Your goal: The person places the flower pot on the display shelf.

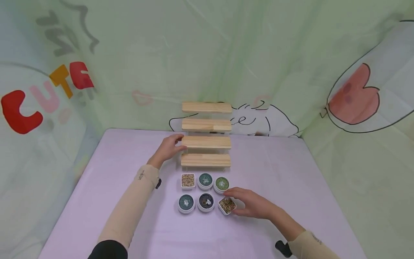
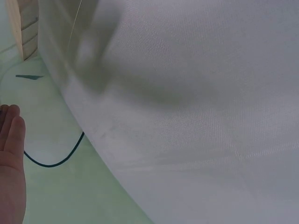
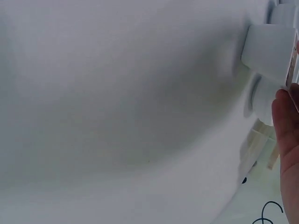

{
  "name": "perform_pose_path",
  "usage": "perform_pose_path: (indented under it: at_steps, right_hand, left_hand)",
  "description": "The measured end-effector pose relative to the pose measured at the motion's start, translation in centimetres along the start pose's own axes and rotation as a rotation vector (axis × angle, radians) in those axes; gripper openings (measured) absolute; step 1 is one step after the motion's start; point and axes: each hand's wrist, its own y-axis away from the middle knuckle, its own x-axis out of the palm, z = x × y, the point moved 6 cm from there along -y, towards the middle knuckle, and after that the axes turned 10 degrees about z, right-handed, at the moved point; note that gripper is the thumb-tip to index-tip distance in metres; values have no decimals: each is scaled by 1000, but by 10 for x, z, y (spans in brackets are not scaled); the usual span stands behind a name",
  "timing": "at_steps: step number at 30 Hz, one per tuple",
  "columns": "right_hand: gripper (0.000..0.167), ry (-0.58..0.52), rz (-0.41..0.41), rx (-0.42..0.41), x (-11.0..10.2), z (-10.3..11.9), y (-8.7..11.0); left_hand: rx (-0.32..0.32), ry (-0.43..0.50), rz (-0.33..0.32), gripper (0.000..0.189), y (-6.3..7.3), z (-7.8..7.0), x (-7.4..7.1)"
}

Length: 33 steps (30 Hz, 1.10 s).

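A tiered stand point(image 1: 206, 142) with pale wooden shelves stands at the back of the table. My left hand point(image 1: 167, 148) holds its left side by the second shelf from the front, thumb and fingers at the edge. In the left wrist view, the hand point(image 2: 11, 158) is partly cut off. My right hand point(image 1: 253, 203) pinches a small white square pot point(image 1: 227, 205) filled with brown grains, which sits turned at an angle. In the right wrist view, fingers point(image 3: 285, 121) meet the rim of the square pot point(image 3: 268, 49). A round pot with a green top point(image 1: 221, 183) is by the right fingertips.
Left of the right hand are another square pot point(image 1: 188, 181), a teal-topped round pot point(image 1: 205, 181), a second teal-topped round pot point(image 1: 186, 203) and a dark-topped round pot point(image 1: 206, 202). They stand on a pale lilac table point(image 1: 271, 169) enclosed by printed green curtains point(image 1: 145, 54).
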Motion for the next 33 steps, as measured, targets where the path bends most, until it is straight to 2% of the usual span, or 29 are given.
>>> perform_pose_path:
  at_steps: [8,13,19,24,28,33]
  right_hand:
    - [56,-66,-12,-31,6,-5,1]
    - [57,-66,-10,-28,10,-8,2]
    - [54,-60,-44,-38,10,-7,-1]
    - [49,-55,-61,-40,-1,1,-6]
    - [46,-121,-85,29,-16,5,-13]
    - [46,-197,-194,106,-41,8,-26]
  left_hand:
    - [-1,10,13,63,0,1,0]
    - [-17,20,17,64,-1,2,0]
    - [-17,24,13,64,-2,2,0]
    - [-16,18,8,64,-1,2,0]
    - [-8,14,11,63,-1,2,0]
    - [4,20,7,62,-2,2,-1]
